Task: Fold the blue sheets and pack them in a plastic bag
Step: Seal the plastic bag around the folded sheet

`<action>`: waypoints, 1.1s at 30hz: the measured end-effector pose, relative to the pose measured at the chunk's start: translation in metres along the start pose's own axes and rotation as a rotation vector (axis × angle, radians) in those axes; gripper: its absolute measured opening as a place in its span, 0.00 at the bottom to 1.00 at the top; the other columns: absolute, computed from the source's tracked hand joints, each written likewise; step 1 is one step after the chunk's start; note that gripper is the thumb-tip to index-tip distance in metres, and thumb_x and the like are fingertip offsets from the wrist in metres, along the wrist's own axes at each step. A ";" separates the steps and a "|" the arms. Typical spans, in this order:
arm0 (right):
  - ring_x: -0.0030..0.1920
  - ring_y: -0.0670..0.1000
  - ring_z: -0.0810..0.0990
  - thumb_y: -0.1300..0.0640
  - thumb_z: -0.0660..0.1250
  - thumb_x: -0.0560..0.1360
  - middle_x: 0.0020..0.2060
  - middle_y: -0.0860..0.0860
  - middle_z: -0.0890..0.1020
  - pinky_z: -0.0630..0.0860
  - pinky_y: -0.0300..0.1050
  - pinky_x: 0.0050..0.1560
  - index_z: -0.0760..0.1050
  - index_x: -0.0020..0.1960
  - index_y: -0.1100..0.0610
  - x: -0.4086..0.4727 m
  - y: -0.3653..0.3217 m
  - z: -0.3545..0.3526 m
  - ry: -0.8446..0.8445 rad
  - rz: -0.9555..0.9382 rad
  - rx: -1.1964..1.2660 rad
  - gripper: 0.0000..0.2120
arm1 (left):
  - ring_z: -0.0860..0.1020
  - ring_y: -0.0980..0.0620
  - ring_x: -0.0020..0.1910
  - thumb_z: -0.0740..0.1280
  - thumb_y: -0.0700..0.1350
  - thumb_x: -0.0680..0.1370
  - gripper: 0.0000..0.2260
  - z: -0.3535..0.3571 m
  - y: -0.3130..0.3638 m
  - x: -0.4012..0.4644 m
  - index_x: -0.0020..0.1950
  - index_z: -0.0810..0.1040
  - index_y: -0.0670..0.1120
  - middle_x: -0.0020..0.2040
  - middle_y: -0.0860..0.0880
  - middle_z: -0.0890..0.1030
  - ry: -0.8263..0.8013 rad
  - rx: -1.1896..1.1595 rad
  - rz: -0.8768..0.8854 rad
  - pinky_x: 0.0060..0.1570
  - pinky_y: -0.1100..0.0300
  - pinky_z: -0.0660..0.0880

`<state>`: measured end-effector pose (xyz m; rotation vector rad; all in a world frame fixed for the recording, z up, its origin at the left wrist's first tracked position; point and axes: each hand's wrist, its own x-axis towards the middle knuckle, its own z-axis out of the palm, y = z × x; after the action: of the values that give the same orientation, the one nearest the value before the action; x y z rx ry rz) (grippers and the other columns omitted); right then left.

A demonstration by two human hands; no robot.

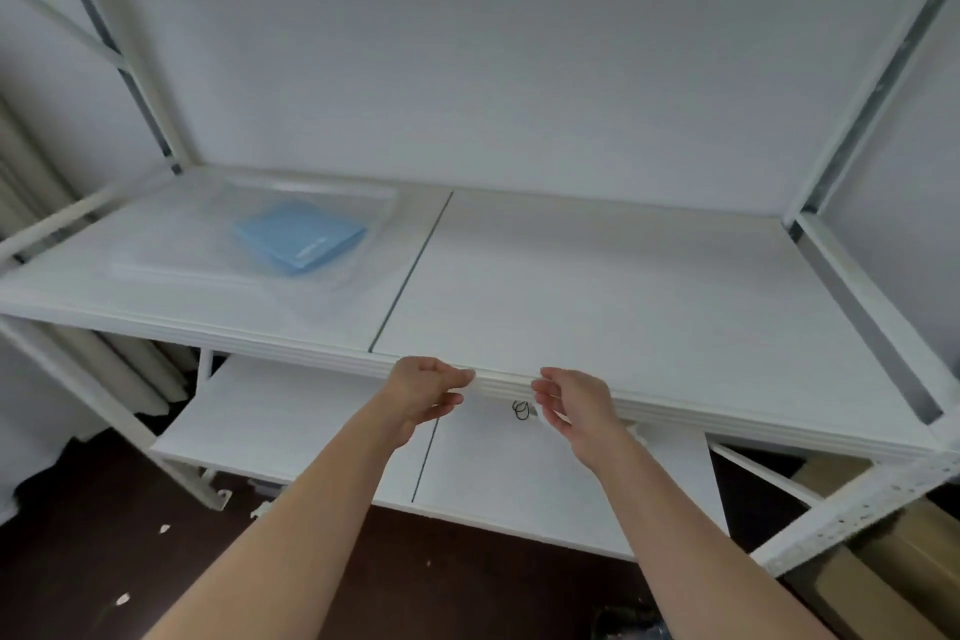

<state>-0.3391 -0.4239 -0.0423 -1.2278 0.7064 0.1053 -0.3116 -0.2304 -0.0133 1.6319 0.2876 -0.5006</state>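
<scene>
A folded blue sheet lies flat inside a clear plastic bag on the left half of the white shelf board. Both of my hands hover at the shelf's front edge, well to the right of the bag and nearer to me. My left hand has loosely curled fingers, and its thumb tip reaches the board's edge. My right hand sits just right of it, fingers loosely curled toward the left hand. Neither hand visibly holds anything.
The shelf sits in a white metal rack with uprights at both sides. A lower white shelf below my hands carries small black rubber bands. Cardboard boxes stand at the lower right on the dark floor.
</scene>
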 end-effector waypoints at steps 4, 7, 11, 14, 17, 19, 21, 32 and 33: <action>0.37 0.48 0.80 0.62 0.61 0.77 0.38 0.53 0.83 0.75 0.38 0.38 0.77 0.48 0.57 0.003 -0.004 0.059 -0.045 -0.044 -0.040 0.06 | 0.79 0.50 0.37 0.74 0.44 0.73 0.11 -0.052 0.013 0.006 0.37 0.73 0.43 0.46 0.45 0.83 0.082 -0.056 0.018 0.46 0.59 0.78; 0.39 0.49 0.80 0.64 0.59 0.78 0.39 0.53 0.83 0.76 0.39 0.42 0.77 0.50 0.57 0.007 -0.002 0.097 -0.084 -0.065 -0.082 0.08 | 0.77 0.49 0.37 0.71 0.46 0.75 0.11 -0.085 0.016 0.014 0.39 0.73 0.44 0.44 0.45 0.82 0.137 -0.111 0.010 0.42 0.59 0.77; 0.43 0.49 0.80 0.65 0.61 0.76 0.45 0.54 0.84 0.77 0.43 0.50 0.77 0.53 0.57 0.017 0.000 0.131 -0.143 -0.083 -0.139 0.09 | 0.77 0.49 0.35 0.68 0.47 0.78 0.08 -0.115 0.020 0.028 0.44 0.76 0.42 0.42 0.46 0.82 0.192 -0.174 -0.018 0.39 0.60 0.76; 0.45 0.49 0.80 0.64 0.66 0.74 0.49 0.54 0.83 0.77 0.42 0.48 0.77 0.53 0.56 0.029 -0.002 0.149 -0.182 -0.094 -0.183 0.09 | 0.77 0.49 0.35 0.66 0.47 0.79 0.09 -0.128 0.023 0.041 0.44 0.77 0.41 0.44 0.45 0.82 0.215 -0.199 -0.035 0.39 0.60 0.76; 0.45 0.49 0.79 0.64 0.68 0.74 0.48 0.55 0.82 0.78 0.42 0.48 0.77 0.54 0.57 0.046 -0.006 0.167 -0.201 -0.087 -0.190 0.10 | 0.77 0.49 0.35 0.65 0.46 0.79 0.10 -0.140 0.027 0.056 0.41 0.76 0.41 0.43 0.45 0.81 0.221 -0.209 -0.044 0.39 0.60 0.76; 0.45 0.49 0.79 0.64 0.68 0.74 0.47 0.55 0.81 0.78 0.42 0.50 0.77 0.55 0.58 0.059 -0.009 0.183 -0.213 -0.075 -0.204 0.10 | 0.77 0.49 0.35 0.64 0.45 0.79 0.09 -0.150 0.032 0.067 0.42 0.77 0.42 0.43 0.45 0.81 0.228 -0.202 -0.046 0.39 0.60 0.75; 0.43 0.49 0.78 0.65 0.67 0.74 0.46 0.55 0.81 0.77 0.42 0.49 0.77 0.55 0.59 0.074 -0.013 0.202 -0.231 -0.058 -0.214 0.10 | 0.78 0.49 0.36 0.65 0.45 0.79 0.09 -0.163 0.039 0.081 0.43 0.77 0.41 0.44 0.45 0.82 0.249 -0.195 -0.042 0.40 0.60 0.76; 0.35 0.48 0.74 0.67 0.64 0.75 0.36 0.52 0.76 0.73 0.40 0.39 0.77 0.48 0.57 0.161 -0.059 0.281 -0.224 -0.078 -0.221 0.08 | 0.77 0.48 0.36 0.65 0.39 0.78 0.03 -0.222 0.105 0.161 0.46 0.76 0.40 0.42 0.44 0.80 0.441 -0.242 -0.033 0.40 0.59 0.76; 0.35 0.48 0.74 0.67 0.63 0.75 0.36 0.52 0.76 0.74 0.41 0.40 0.78 0.50 0.57 0.170 -0.062 0.284 -0.202 -0.093 -0.236 0.09 | 0.76 0.48 0.35 0.65 0.37 0.77 0.02 -0.224 0.108 0.169 0.44 0.76 0.40 0.41 0.43 0.79 0.473 -0.244 -0.038 0.39 0.60 0.75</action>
<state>-0.0543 -0.2446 -0.0408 -1.4506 0.4698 0.2376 -0.0795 -0.0404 0.0140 1.4898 0.7044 -0.0939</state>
